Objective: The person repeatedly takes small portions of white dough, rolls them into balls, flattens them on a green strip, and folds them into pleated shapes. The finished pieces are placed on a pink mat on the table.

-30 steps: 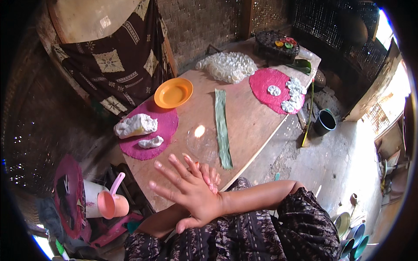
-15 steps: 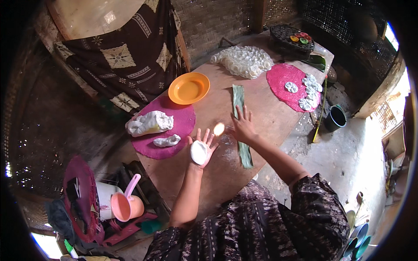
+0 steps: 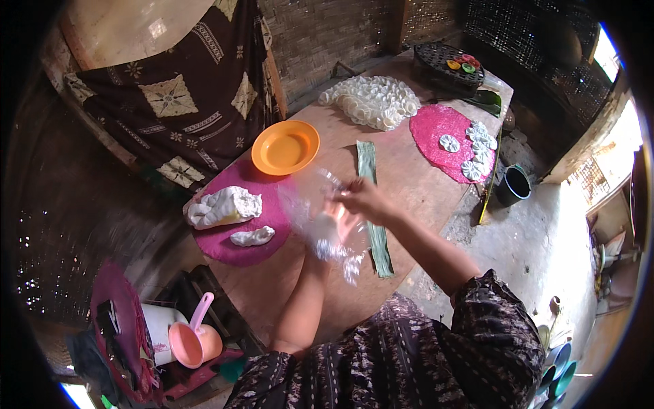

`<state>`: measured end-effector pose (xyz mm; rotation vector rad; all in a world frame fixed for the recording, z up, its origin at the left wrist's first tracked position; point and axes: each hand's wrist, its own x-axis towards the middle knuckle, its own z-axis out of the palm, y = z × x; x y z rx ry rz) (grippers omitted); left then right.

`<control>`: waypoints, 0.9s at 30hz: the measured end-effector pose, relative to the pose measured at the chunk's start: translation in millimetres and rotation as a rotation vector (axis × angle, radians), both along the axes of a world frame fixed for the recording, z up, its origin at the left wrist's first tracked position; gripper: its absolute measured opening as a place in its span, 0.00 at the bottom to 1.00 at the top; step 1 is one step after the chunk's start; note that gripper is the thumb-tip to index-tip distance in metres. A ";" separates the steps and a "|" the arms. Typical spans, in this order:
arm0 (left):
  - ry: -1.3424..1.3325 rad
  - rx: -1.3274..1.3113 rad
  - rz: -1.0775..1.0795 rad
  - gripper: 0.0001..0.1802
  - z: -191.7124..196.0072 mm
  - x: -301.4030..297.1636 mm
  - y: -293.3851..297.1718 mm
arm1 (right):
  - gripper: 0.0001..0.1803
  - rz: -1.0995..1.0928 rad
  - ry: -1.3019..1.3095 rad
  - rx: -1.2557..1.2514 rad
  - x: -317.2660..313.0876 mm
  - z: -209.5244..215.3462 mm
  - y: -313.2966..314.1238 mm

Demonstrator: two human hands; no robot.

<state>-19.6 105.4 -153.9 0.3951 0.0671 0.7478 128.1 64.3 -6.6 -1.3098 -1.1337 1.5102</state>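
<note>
Above the middle of the wooden table (image 3: 347, 300), my left hand (image 3: 346, 223) lies palm up with its fingers stretched out. A flat white round of dough (image 3: 325, 229) rests on that palm, partly veiled by a crinkled sheet of clear plastic (image 3: 353, 266). My right hand (image 3: 366, 199) pinches the plastic at its upper side, over the left fingertips. Motion blurs the sheet, and I cannot tell whether it touches the dough. Under my right wrist runs a long strip of green leaf (image 3: 379, 253).
A purple round mat (image 3: 272, 198) at left bears a large dough lump (image 3: 228, 206) and a small one (image 3: 253, 236). Behind it sits an orange plate (image 3: 285, 146). White curled pieces (image 3: 373, 102) and a pink mat (image 3: 436, 146) with white flower shapes lie farther back.
My right hand has left the leaf strip and moved left to my left hand, now with clear plastic in its fingers. The sheet hangs across the left palm and its dough.
</note>
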 end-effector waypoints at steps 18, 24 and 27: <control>1.275 1.861 0.163 0.33 5.6 15.2 -141.8 | 0.26 -0.002 -0.847 0.115 83.1 -86.9 -35.5; 1.416 1.786 0.140 0.33 10.3 18.9 -156.0 | 0.47 0.113 -1.256 0.302 79.3 -121.4 -51.0; 1.410 1.720 0.031 0.32 12.8 20.1 -152.5 | 0.53 0.170 -1.378 0.288 76.3 -113.2 -59.9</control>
